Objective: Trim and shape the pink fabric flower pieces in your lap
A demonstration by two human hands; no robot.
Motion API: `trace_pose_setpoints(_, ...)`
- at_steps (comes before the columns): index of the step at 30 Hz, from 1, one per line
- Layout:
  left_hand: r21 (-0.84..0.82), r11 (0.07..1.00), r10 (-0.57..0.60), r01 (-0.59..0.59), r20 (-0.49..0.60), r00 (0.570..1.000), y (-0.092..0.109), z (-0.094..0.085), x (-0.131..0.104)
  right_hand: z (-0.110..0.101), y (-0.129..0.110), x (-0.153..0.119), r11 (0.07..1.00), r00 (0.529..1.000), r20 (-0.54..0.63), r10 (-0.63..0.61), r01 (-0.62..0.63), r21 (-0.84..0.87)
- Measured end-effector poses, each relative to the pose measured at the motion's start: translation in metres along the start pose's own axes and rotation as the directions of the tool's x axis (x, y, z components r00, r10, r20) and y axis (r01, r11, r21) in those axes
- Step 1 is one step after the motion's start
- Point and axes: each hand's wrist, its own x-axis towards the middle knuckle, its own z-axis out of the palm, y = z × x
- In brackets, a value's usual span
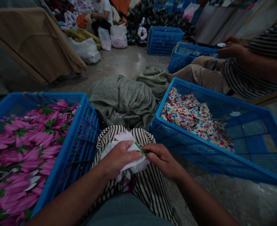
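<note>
Over my lap, my left hand (118, 158) is closed on a white fabric flower piece (133, 164) with a green edge, the thumb pressing on top of it. My right hand (160, 158) pinches at the green edge, thumb and fingers together; whatever lies between those fingertips is too small to tell. More pale petals (125, 136) rest on my striped trousers (150, 191) beyond and below the hands. To my left, a blue crate (78, 125) holds many pink petal pieces (43, 138) with green leaf shapes.
At right stands another blue crate (211, 160) with colourful dotted fabric pieces (192, 116). A grey-green sack (123, 97) lies ahead of my knees. A person in a striped shirt (265, 59) sits beyond the right crate. Farther back are blue crates (163, 40), plastic bags (118, 36) and another seated person.
</note>
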Motion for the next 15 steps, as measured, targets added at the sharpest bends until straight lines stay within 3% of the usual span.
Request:
trace_pose_setpoints(10,0.047,0.999,0.004,-0.005,0.014,1.000,-0.0005,0.0032,0.0004,0.0038,0.0044,-0.0009,1.000,0.999,-0.033,0.022,-0.022,-0.019)
trace_pose_setpoints(15,0.071,0.997,0.003,-0.006,0.045,0.999,-0.0018,0.0006,-0.0011,0.0086,0.0083,-0.0032,0.991,0.958,-0.256,0.132,-0.120,0.061)
